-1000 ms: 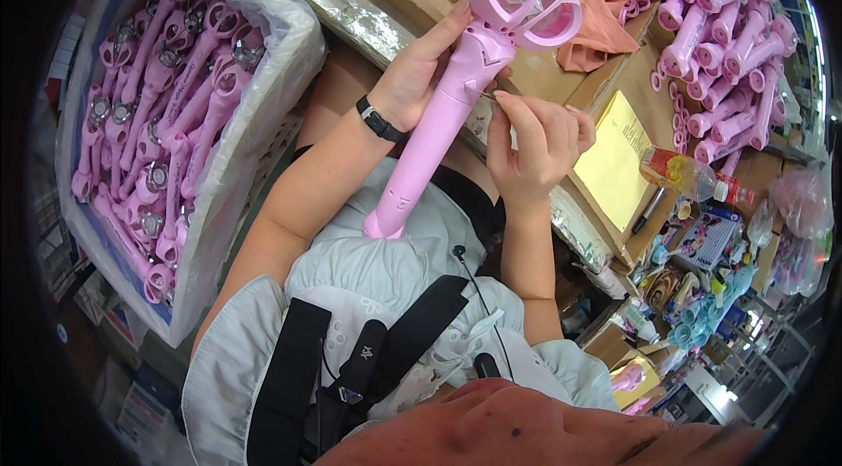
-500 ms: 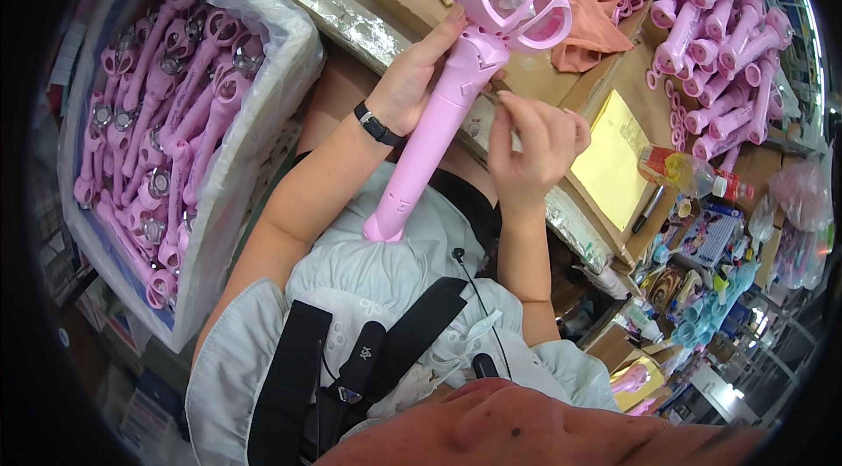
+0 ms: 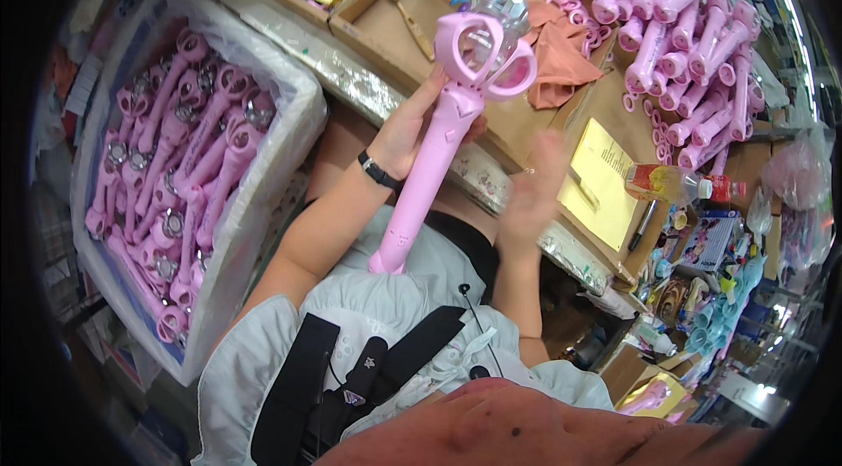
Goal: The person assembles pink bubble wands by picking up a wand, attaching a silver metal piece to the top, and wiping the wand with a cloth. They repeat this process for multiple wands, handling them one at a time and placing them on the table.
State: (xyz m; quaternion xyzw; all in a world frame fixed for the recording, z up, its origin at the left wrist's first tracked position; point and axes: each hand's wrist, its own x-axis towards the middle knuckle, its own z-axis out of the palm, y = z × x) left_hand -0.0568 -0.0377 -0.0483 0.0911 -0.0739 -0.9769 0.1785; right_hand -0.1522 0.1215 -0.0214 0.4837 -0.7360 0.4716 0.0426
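Observation:
A pink light stick [image 3: 428, 163] with a looped, open head around a clear part stands slanted in front of me, its lower end against my clothing. My left hand [image 3: 405, 135] is wrapped around it just below the head. Apart from the stick, my right hand [image 3: 531, 194] is raised beside the yellow paper sheet [image 3: 612, 190]. Motion blurs its fingers, so whether they hold anything cannot be made out.
At left, a lined crate [image 3: 303, 102] holds many pink light sticks. Cardboard trays [image 3: 373, 6] on the bench carry a brush [image 3: 412, 23], an orange cloth [image 3: 561, 58] and pink rings [image 3: 570, 1]. Pink handles [image 3: 684, 28] pile up far right, near a bottle [image 3: 667, 184] and a pen [image 3: 645, 225].
My right hand has moved away from the light stick and turned upward. The left hand still grips the stick, which sits lower in the picture as the whole view has shifted.

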